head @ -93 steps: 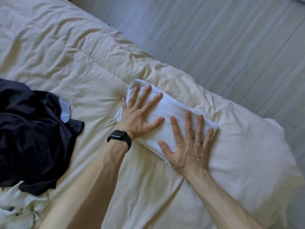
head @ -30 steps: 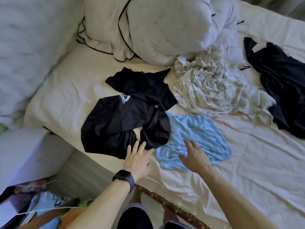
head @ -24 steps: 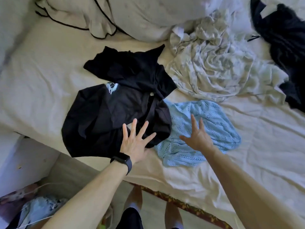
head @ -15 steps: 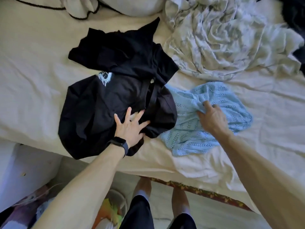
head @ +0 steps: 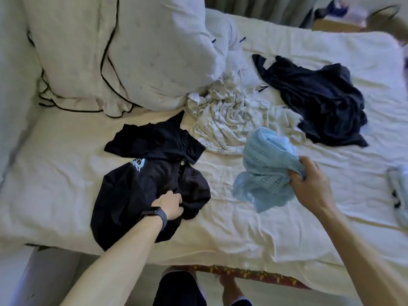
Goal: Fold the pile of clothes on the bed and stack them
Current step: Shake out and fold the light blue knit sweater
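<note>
**Head view.** The left grip (head: 170, 204), with a dark wristband (head: 155, 214) at its wrist, was closed on a bunched fold of the black T-shirt (head: 132, 195). The shirt lay crumpled on the bed (head: 55, 173) near the front edge, with a small pale print showing on its upper part. The right grip (head: 309, 184) clutched one edge of the light-blue knit garment (head: 265, 164) and held it lifted, the cloth hanging in loose folds to the left of the hand. Whether its lowest edge touched the sheet could not be told. Behind these lay a crumpled pale garment (head: 229, 120), just beside the black T-shirt, and farther right a dark navy garment (head: 320, 102). A large white pillow (head: 132, 51) with black piping stood at the far left. A small white item (head: 399, 195) lay at the right edge of view.
</note>
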